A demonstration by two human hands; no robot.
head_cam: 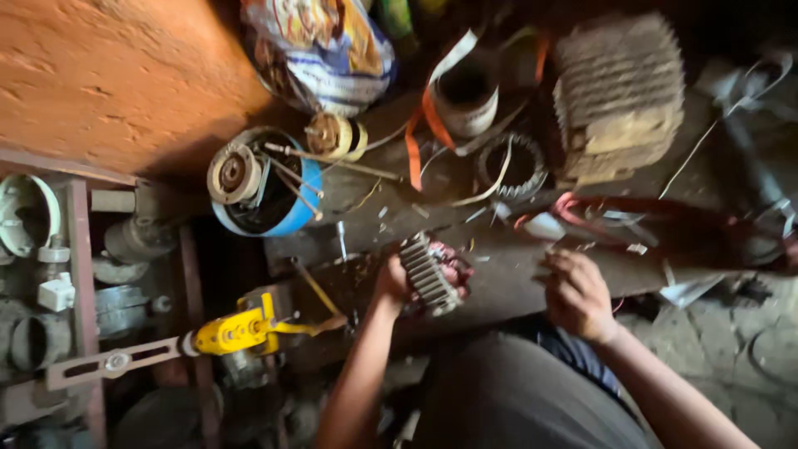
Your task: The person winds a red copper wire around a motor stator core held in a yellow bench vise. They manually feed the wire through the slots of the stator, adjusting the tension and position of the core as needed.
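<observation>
Head camera looks down over a dim, crowded workbench. At the far left a reddish metal rack holds grey fittings, and a yellow hand tool lies on its edge. Further in, a blue-rimmed motor housing sits with long bolts sticking out, and behind it a striped sack leans at the back. Near the middle, the left hand is closed around a small ribbed stator core, tilted on the bench top with reddish winding wire showing at its far side. Beyond it stand a taped cylinder and a toothed ring, and a big finned casing fills the right rear. The right hand rests on the bench beside the core, fingers curled, apart from it; whether it pinches a wire I cannot tell. It looks to me like the winding is being worked on; the next move would want the core held steady while the free hand reaches the reddish wire lying just beyond.
</observation>
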